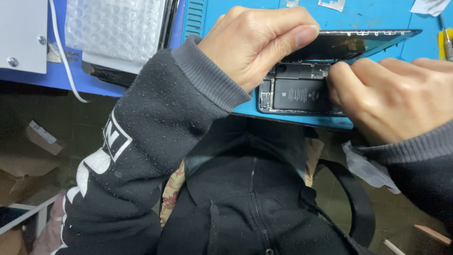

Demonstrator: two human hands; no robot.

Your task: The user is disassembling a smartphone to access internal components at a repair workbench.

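We see the raised screen roofing the opened phone; both hands crowd its sides, blue mat beyond open.

Bubble wrap, white cable, perhaps cardboard below.

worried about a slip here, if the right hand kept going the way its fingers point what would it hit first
The right hand points left across the opened phone. Going straight on, its fingertips would likely meet the left hand, which holds up the lifted screen, though depth is unclear.
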